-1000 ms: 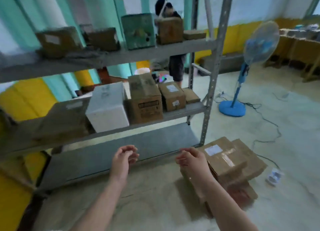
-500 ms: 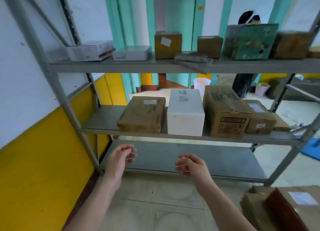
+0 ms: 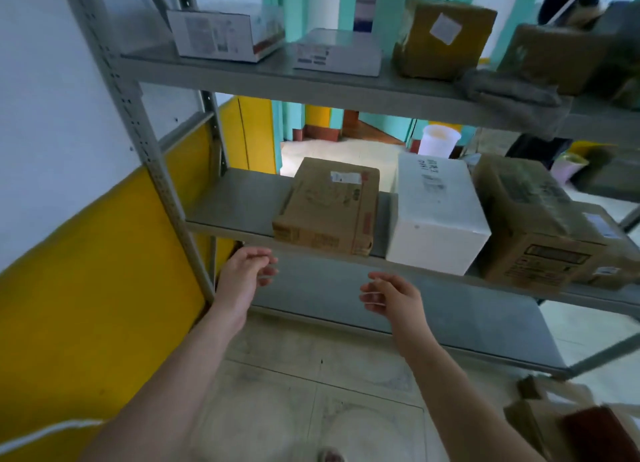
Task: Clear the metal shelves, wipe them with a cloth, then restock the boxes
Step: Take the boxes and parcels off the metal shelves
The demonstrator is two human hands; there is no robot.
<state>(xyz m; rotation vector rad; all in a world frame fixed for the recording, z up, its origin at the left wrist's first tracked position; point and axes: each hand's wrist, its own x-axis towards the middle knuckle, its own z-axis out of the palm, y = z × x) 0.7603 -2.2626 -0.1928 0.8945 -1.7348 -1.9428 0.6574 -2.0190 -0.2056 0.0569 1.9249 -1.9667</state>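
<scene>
Left hand (image 3: 246, 274) and right hand (image 3: 391, 297) hovered empty, loosely curled. Probably the clearing step: the flat brown cardboard box (image 3: 329, 208) needed clasping at both sides.

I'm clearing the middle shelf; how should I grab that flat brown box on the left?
From the front, grip both side faces: the flat brown box lies at the front edge, with bare shelf left of it and a gap before the white box.

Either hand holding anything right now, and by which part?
Nothing is held. The left hand and right hand hang empty, fingers loosely curled, below the flat brown box.
</scene>
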